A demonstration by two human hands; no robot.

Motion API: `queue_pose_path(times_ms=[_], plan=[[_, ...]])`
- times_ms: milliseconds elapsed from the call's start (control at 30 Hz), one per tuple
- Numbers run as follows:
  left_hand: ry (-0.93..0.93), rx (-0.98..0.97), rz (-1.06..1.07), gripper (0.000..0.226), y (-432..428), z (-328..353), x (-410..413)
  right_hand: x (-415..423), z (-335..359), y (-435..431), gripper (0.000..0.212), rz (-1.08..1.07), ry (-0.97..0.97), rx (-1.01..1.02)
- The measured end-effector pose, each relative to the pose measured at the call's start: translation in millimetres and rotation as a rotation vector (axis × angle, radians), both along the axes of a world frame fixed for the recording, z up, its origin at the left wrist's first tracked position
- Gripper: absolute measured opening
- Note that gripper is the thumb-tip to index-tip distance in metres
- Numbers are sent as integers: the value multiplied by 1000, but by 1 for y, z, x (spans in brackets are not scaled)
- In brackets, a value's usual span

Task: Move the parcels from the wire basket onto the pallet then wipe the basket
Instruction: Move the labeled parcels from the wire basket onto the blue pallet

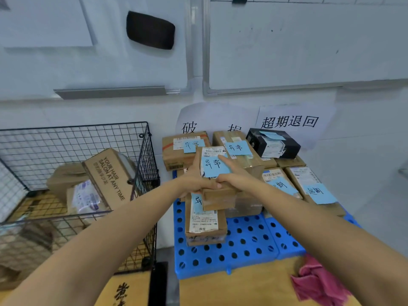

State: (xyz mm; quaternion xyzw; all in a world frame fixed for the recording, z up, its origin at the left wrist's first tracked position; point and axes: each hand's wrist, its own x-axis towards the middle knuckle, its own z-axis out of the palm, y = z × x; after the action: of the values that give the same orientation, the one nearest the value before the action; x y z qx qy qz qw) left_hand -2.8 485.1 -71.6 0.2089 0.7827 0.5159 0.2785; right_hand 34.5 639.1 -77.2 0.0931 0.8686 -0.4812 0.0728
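Gripping parcel [215, 168] from both sides, left hand [194, 177] at left edge, right hand [233, 175] across top, long axis pointing away, over stack [206, 226] on pallet [242, 241]; leftover parcels [106, 171] leftward in wire basket [144, 164].

Parcels [220, 164] crowd pallet's back; front holes [238, 246] open.

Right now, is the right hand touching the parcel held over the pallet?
Touching. The head view shows the right hand gripping the parcel.
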Motion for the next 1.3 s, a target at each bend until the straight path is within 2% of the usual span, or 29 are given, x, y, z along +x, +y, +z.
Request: queue_pose_path(times_ms=[100, 233, 367, 467, 600, 833, 967, 1067, 1233, 1300], plan=[[5, 23, -4, 77, 3, -13, -6, -1, -10, 1, 77, -21, -17, -47], [53, 64, 2, 119, 6, -26, -12, -6, -17, 4, 78, -52, 1, -48], [135, 13, 31, 142, 8, -45, -22, -6, -18, 5, 79, -50, -3, -54], [158, 10, 59, 147, 10, -61, -29, -4, -18, 3, 79, -66, 11, -48], [193, -7, 63, 149, 7, -53, -15, 2, -20, -1, 79, -57, 31, -59], [138, 8, 37, 126, 3, -40, 0, 8, -16, -2, 78, -19, 4, -53], [152, -25, 10, 146, 2, -38, 2, 13, -15, -2, 78, 0, 4, -32], [73, -34, -14, 147, -1, -37, 3, 15, -17, -3, 79, 0, -4, -38], [127, 1, -30, 124, -1, -46, -3, 17, -17, 1, 79, 1, 16, -37], [154, 1, -19, 129, -2, -42, -4, 18, -14, 5, 80, -2, 21, -22]])
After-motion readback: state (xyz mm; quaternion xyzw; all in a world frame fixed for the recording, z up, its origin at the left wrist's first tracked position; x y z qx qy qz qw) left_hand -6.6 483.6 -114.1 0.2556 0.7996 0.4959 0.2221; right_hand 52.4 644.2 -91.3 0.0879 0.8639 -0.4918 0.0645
